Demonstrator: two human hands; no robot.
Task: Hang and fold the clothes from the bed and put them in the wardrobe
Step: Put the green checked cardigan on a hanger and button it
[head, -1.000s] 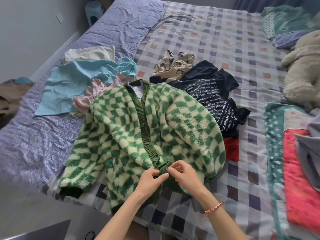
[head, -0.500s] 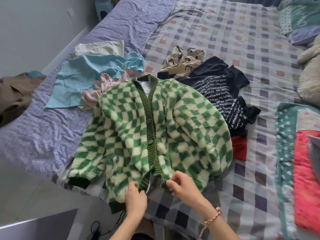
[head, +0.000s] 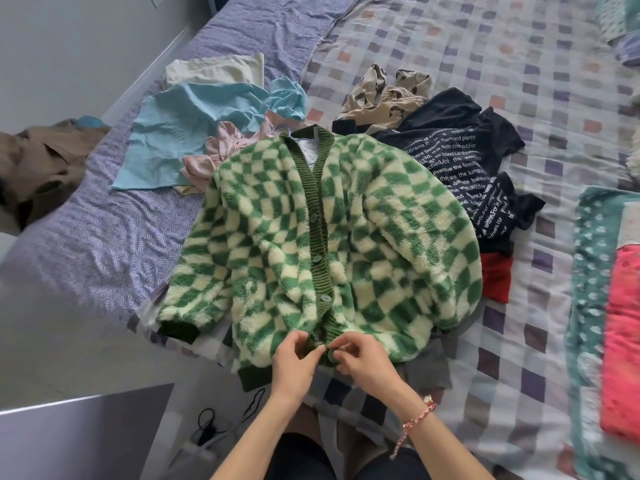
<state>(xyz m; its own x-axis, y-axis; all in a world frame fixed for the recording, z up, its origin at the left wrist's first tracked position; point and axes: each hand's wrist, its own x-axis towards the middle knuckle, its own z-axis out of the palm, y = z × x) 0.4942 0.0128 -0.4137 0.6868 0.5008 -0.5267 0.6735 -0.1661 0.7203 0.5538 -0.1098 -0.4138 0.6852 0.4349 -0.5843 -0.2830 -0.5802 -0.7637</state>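
Note:
A fluffy green-and-cream checked cardigan point(head: 349, 244) lies flat, front up, on the bed's near edge, its dark green button band closed down the middle. My left hand point(head: 294, 358) pinches the band at the hem. My right hand point(head: 360, 358) pinches the lowest green button point(head: 334, 355) beside it. Behind the cardigan lie a light blue top point(head: 194, 129), a pink garment point(head: 214, 154), a cream garment point(head: 214, 69), a beige printed piece point(head: 388, 91), a black shirt with white text point(head: 460, 154) and something red point(head: 497, 277).
The checked bedspread point(head: 485, 46) covers the bed, with a lilac sheet point(head: 97, 244) at the left. A teal and pink blanket point(head: 609, 306) lies at the right. A brown garment point(head: 38, 168) sits at the far left. Cables point(head: 207, 431) lie on the floor below.
My hands went from the button above the hem down to the hem, spread apart, and have now come together on the lowest button. The view has shifted closer.

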